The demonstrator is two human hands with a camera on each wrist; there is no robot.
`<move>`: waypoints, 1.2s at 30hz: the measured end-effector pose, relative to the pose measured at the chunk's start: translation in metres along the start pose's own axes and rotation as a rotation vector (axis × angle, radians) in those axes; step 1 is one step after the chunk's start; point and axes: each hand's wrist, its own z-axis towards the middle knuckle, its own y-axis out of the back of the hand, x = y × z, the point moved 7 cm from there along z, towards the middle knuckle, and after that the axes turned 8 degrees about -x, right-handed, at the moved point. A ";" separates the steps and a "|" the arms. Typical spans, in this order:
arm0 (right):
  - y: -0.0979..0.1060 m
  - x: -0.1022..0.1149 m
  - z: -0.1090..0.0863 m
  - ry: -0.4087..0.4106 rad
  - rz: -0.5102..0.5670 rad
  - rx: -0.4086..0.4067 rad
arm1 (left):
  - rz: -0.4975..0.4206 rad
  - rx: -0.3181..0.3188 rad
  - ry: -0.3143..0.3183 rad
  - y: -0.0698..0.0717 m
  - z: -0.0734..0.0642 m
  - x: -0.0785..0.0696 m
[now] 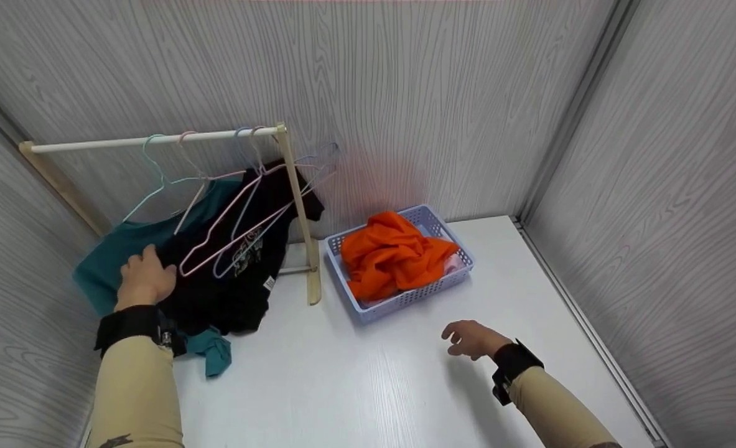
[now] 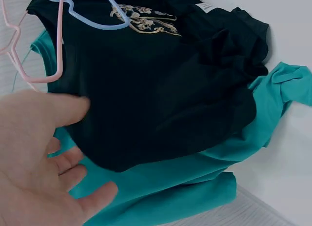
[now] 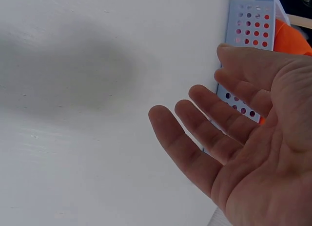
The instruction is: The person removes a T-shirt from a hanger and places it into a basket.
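At the clothes rack my left hand [image 1: 147,277] is beside a black shirt [image 1: 218,305] and a teal shirt [image 1: 103,270]. In the left wrist view its thumb [image 2: 70,109] overlaps the black shirt's edge, while the loosely bent fingers lie apart from the thumb in front of the teal cloth. The black shirt, with a printed or embroidered design [image 2: 146,21], hangs over the teal one. Over the white table my right hand [image 1: 475,340] hovers with relaxed, spread fingers and nothing in it, just in front of a light blue basket [image 1: 405,303].
A crumpled orange garment [image 1: 399,255] fills the basket, with some pink cloth [image 1: 453,262] at its right side. The rack's white rail [image 1: 94,145] carries several hangers, including a bare pink hanger [image 1: 218,236]. Grey wood-grain walls [image 1: 380,93] enclose the white table [image 1: 318,386].
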 end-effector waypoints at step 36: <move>-0.027 0.002 -0.001 -0.004 0.027 0.024 | 0.156 -0.452 -0.100 0.054 -0.037 -0.003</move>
